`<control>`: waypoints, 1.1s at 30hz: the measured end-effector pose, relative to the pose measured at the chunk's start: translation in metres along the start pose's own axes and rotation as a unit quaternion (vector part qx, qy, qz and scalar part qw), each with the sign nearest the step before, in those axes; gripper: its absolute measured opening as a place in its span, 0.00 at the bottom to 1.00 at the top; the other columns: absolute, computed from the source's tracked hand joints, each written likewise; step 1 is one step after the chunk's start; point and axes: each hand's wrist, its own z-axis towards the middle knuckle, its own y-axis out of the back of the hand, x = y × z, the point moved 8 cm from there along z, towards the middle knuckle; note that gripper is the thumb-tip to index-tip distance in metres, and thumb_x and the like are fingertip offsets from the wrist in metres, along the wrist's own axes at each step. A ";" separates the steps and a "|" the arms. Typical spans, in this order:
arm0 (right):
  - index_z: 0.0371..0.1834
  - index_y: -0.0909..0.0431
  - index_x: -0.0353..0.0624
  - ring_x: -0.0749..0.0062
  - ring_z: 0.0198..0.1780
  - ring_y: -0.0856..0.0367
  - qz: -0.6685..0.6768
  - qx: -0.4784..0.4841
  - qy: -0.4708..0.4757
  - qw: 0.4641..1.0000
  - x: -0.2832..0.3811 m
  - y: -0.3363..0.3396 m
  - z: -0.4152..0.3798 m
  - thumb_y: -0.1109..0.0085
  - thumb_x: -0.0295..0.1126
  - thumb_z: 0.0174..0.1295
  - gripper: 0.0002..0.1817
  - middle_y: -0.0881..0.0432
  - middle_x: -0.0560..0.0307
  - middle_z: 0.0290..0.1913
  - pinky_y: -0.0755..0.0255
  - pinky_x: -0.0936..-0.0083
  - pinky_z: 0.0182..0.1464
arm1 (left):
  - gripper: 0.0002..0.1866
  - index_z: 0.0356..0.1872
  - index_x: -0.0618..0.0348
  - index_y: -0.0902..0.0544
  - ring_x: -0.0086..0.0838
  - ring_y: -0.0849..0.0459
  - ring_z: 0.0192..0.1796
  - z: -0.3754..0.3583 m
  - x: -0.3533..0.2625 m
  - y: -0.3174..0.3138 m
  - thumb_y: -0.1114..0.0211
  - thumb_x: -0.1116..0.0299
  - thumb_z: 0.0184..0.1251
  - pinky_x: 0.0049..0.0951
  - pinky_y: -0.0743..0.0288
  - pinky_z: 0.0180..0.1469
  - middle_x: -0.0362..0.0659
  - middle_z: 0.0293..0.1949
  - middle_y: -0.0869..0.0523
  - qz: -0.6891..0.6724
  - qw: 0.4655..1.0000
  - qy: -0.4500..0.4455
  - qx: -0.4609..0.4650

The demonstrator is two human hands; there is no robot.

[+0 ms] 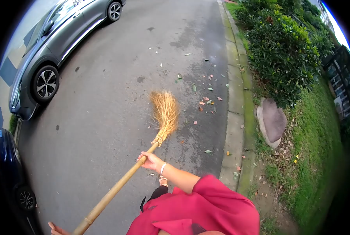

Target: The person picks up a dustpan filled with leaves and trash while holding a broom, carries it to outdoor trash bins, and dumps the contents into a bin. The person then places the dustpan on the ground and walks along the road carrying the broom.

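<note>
In the head view, the right hand is wrapped around the upper part of the bamboo handle of a straw broom, while the left hand shows only at the bottom edge by the handle's lower end, and whether it grips cannot be told. The hands are well apart along the handle, and the bristles rest on the asphalt road near scattered leaves, with a grey car to the left and a kerb, a flat stone and bushes to the right.
</note>
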 end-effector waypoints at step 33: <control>0.26 0.33 0.37 0.64 0.38 0.28 0.082 -0.026 0.104 0.991 0.107 -0.039 -0.046 0.48 0.20 0.50 0.04 0.28 0.52 0.30 0.36 0.61 0.56 | 0.11 0.41 0.62 0.31 0.24 0.29 0.29 -0.096 0.220 0.284 0.42 0.74 0.59 0.24 0.31 0.36 0.38 0.26 0.30 0.192 0.826 0.222 -0.482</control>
